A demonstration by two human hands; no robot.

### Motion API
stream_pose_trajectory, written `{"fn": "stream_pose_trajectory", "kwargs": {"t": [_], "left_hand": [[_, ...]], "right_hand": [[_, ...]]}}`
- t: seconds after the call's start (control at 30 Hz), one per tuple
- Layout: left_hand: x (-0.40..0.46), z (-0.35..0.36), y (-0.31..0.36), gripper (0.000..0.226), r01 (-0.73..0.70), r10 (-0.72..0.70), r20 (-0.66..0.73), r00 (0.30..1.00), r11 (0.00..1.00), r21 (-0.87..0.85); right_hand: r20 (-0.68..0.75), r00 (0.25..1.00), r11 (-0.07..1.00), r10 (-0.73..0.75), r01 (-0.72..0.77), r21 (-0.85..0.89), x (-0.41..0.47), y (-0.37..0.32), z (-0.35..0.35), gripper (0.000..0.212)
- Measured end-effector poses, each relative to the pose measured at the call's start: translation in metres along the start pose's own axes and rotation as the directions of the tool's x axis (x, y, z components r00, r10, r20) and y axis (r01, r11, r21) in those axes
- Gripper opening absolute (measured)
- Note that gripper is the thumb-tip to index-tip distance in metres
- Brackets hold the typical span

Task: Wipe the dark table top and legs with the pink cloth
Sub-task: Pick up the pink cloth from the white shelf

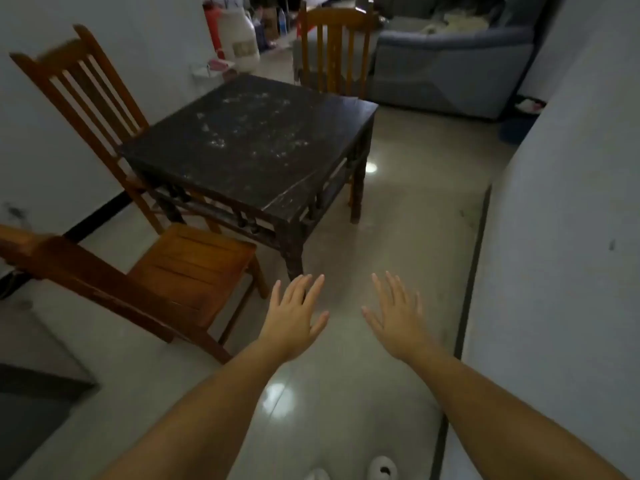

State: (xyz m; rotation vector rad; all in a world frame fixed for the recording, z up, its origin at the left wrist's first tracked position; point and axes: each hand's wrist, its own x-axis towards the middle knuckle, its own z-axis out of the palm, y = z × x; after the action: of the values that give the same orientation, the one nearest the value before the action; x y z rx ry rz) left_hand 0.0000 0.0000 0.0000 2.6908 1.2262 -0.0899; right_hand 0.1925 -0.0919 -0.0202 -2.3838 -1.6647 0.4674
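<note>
A dark square table (252, 147) stands ahead of me, its top speckled with whitish dust. Its carved legs and rails show along the near side, with the nearest leg (294, 251) just beyond my fingertips. My left hand (294, 315) and my right hand (394, 315) are stretched out side by side over the floor, palms down, fingers straight and spread, holding nothing. Both hands are short of the table and touch nothing. No pink cloth is visible in the head view.
One wooden chair (180, 271) stands at the near left, another (86, 109) by the left wall, a third (336, 46) behind the table. A grey sofa (450, 64) is at the back right. A white wall (571, 237) runs along my right. Shiny tiled floor lies between.
</note>
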Motion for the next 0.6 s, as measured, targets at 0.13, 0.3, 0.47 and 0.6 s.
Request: {"fn": "stream_pose_trajectory", "kwargs": {"t": [0.13, 0.3, 0.47, 0.6], "left_hand": [[0.011, 0.010, 0.002, 0.073, -0.027, 0.026, 0.023, 0.999, 1.000, 0.011], [0.062, 0.006, 0.027, 0.066, -0.076, 0.078, 0.038, 0.996, 0.996, -0.049], [0.140, -0.008, 0.067, 0.063, -0.125, 0.126, 0.013, 0.992, 0.989, -0.080], [0.212, -0.016, 0.092, 0.064, -0.072, 0.073, 0.010, 0.997, 0.991, -0.110]], "right_hand": [[-0.019, 0.999, 0.999, 0.047, -0.047, -0.020, 0.003, 0.013, 0.001, 0.085], [-0.016, 0.994, 0.994, 0.106, -0.106, -0.039, 0.026, 0.049, -0.007, 0.085], [-0.041, 0.994, 0.992, 0.106, -0.109, -0.067, 0.075, 0.104, -0.030, 0.099], [-0.060, 0.993, 0.993, 0.098, -0.102, -0.061, 0.130, 0.151, -0.070, 0.093]]}}
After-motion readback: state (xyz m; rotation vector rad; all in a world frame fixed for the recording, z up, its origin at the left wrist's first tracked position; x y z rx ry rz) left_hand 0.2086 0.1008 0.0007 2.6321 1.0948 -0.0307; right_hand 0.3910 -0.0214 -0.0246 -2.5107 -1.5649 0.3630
